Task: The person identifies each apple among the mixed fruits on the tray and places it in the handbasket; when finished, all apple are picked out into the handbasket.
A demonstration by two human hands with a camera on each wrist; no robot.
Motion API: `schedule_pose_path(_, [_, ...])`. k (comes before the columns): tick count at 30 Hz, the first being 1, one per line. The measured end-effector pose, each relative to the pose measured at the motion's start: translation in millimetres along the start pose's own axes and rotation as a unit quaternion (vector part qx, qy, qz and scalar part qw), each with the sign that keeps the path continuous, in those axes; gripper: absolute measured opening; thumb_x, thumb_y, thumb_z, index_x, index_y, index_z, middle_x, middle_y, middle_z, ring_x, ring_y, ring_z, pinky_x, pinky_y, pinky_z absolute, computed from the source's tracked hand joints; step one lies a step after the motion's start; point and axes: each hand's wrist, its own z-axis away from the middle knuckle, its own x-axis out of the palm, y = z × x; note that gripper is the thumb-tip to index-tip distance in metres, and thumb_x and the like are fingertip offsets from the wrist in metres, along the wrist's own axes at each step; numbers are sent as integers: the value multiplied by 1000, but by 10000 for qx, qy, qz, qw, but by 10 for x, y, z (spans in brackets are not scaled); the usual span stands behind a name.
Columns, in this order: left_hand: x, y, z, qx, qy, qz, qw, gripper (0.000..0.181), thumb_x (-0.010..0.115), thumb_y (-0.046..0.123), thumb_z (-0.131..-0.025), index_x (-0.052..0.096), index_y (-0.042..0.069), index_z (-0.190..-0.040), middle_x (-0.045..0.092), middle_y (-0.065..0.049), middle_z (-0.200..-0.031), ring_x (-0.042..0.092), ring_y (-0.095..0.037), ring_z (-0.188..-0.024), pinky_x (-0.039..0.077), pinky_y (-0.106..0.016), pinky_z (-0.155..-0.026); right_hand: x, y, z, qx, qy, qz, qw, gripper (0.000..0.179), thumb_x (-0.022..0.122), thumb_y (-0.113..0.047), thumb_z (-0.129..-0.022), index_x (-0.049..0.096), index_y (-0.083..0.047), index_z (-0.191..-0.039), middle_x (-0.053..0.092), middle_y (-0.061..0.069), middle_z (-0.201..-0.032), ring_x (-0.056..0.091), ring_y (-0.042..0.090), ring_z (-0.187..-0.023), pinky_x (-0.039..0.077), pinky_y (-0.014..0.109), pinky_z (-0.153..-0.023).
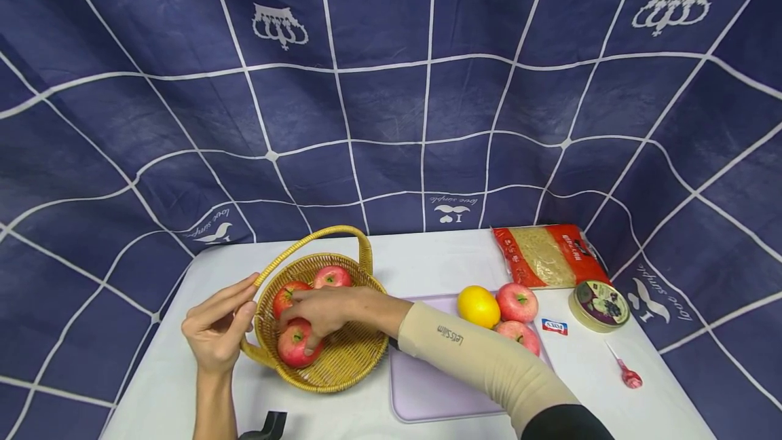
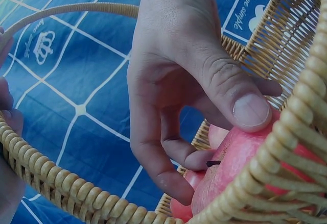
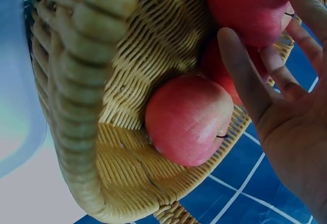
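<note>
The right hand (image 1: 320,314) reaches into the basket (image 1: 342,375) and grips the near apple (image 1: 293,352), thumb on one side, fingers on the other; the fingers partly cover the left apple (image 1: 287,296). The far apple (image 1: 332,277) sits beside it. The left hand (image 1: 218,331) pinches the handle (image 1: 308,237) on the left, hiding that stretch; the left wrist view cuts this hand off. The sleeve (image 1: 482,362) hides part of the tray (image 1: 430,399) and of one apple (image 1: 519,336) there, near a lemon (image 1: 478,307) and another apple (image 1: 517,301). A black object (image 1: 273,424) is cut off at the near edge.

The sleeve reads "Let'sSlim", the cloth (image 1: 391,107) "love simple", upside down; print on the packet (image 1: 546,257) and tin (image 1: 599,305) is too small to read. A small wrapper (image 1: 554,326) and lollipop (image 1: 631,377) lie right of the tray.

White table (image 1: 427,257) shows between basket and packet; the tray's left edge is just beside the basket's rim.
</note>
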Motion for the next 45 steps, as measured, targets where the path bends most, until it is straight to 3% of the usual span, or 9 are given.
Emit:
schedule_pose_path(10, [6, -6, -3, 9, 29, 57, 10000, 16, 58, -29, -70, 62, -32, -85, 71, -32, -103, 68, -17, -69, 30, -23, -32, -6, 66, 37, -60, -15, -209, 9998, 60, 85, -47, -76, 60, -38, -130, 49, -13, -126, 50, 1, -110, 43, 16, -94])
schedule_pose_path(16, [11, -5, -4, 25, 24, 53, 10000, 16, 58, -29, -70, 61, -32, -85, 71, -32, -103, 68, -17, -69, 30, -23, -32, 20, 121, 86, -155, 84, -304, 9994, 61, 84, -47, -78, 59, -34, -133, 51, -12, -123, 50, 0, -107, 41, 14, -94])
schedule_pose_path(28, [24, -4, -6, 68, 27, 35, 10000, 16, 58, -29, -70, 61, -33, -85, 71, -32, -103, 66, -16, -66, 29, -23, -32, -46, 186, 351, -508, 227, -696, 9960, 54, 79, -44, -85, 61, -29, -134, 55, -11, -129, 49, 3, -120, 39, 13, -100])
schedule_pose_path(33, [11, -4, -4, 91, 35, 27, 9999, 16, 59, -28, -70, 61, -33, -85, 71, -32, -103, 65, -16, -65, 29, -23, -32, -72, 232, 460, -522, 331, -956, 9935, 53, 80, -42, -84, 61, -29, -132, 58, -8, -121, 53, 8, -111, 41, 12, -92])
schedule_pose_path(40, [10, -3, -4, 98, 28, 28, 9999, 16, 58, -29, -70, 61, -33, -85, 71, -33, -103, 64, -15, -63, 29, -23, -32, -85, 298, 604, -673, 577, -1050, 9905, 53, 80, -40, -85, 61, -26, -133, 59, -9, -118, 55, 10, -107, 42, 14, -90])
schedule_pose_path(45, [15, -9, -8, 94, 11, 42, 9999, 16, 58, -29, -70, 61, -33, -85, 71, -32, -103, 66, -16, -66, 29, -23, -32, -72, 318, 745, -828, 725, -1401, 9840, 51, 79, -37, -86, 62, -25, -133, 56, -10, -108, 57, 6, -88, 46, 12, -77])
